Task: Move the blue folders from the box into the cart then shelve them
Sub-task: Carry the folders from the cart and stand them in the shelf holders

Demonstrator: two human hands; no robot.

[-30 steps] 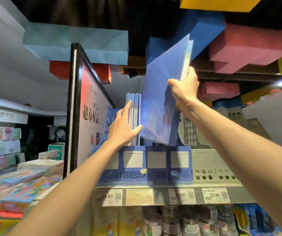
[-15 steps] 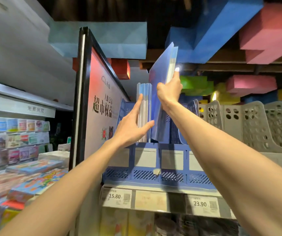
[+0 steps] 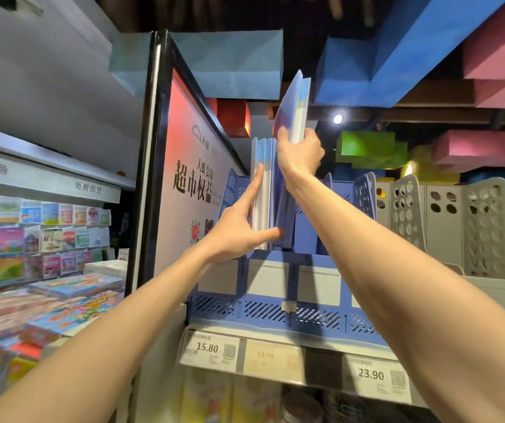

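Observation:
A blue folder (image 3: 293,102) stands nearly upright above a blue slotted file rack (image 3: 272,303) on the top shelf, its lower end down in a slot. My right hand (image 3: 298,154) grips it by its near edge, about halfway up. Just left of it, a few blue and white folders (image 3: 263,190) stand in the rack. My left hand (image 3: 239,230) holds them with straight fingers flat on their left side and the thumb across their near edge. The box and the cart are out of view.
A tall framed red-and-white sign (image 3: 184,184) stands close on the left of the rack. Grey perforated file racks (image 3: 464,227) fill the shelf to the right. Price tags (image 3: 211,349) line the shelf edge. Book displays (image 3: 40,233) lie lower left.
The folder in my right hand has turned from a slant to nearly upright and moved left, closing up against the standing folders. My left hand stays on them. The camera has moved closer.

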